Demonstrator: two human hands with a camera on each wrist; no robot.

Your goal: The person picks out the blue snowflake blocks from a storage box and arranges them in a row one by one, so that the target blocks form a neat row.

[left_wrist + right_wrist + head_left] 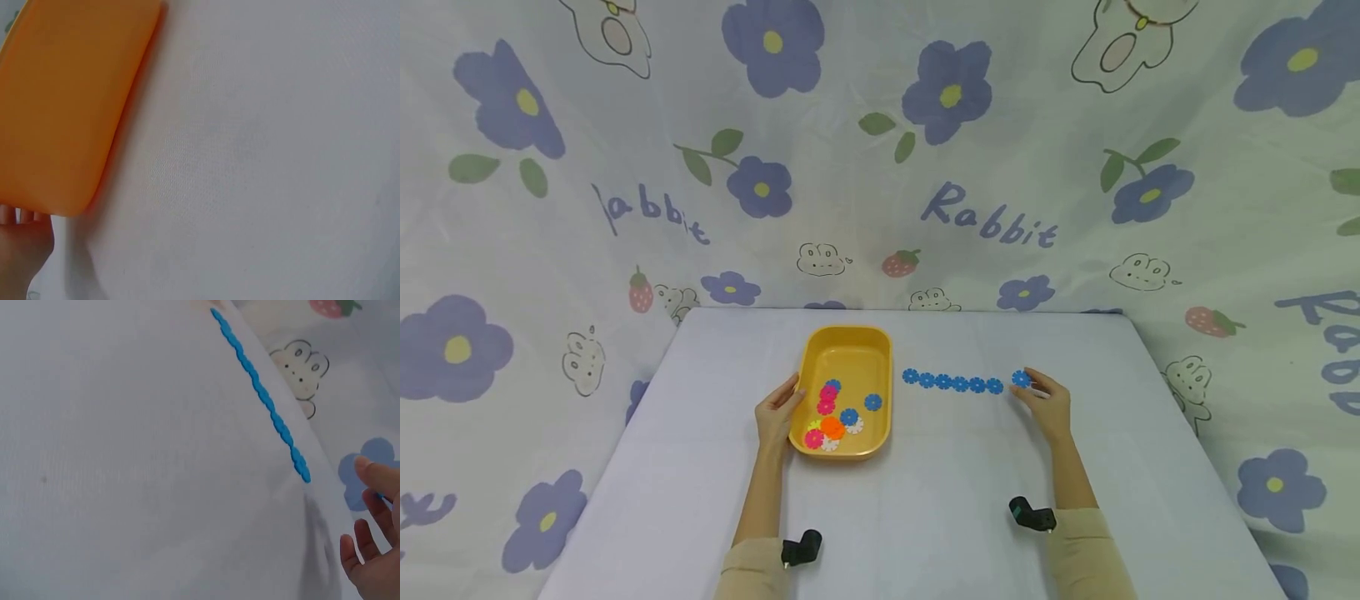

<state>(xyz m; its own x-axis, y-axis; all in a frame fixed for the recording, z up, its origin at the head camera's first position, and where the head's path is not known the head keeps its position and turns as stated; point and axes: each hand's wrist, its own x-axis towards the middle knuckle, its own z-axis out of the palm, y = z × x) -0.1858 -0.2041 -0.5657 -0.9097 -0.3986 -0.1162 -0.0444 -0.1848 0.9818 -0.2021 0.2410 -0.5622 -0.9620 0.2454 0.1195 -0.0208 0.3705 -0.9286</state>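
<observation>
My left hand (777, 414) grips the left rim of a yellow plastic tray (880, 333). The tray's outer side (69, 106) fills the upper left of the left wrist view, with the fingers (26, 215) at its lower edge. Between thumb and fingers, my right hand (1047, 406) pinches a blue snowflake disc (1021, 378). Just left of it, a row of several blue snowflake discs (960, 384) lies end to end on the table. In the right wrist view the row (262, 394) runs diagonally, apart from the right hand (378, 550). Whether its discs interlock I cannot tell.
Inside the tray lie loose snowflake discs: pink (826, 407), orange (832, 428), blue (872, 402), white and yellow. A white cloth covers the table (925, 517). Behind its far edge hangs a flower-printed curtain (850, 183). Small black cameras (1032, 515) sit on both wrists.
</observation>
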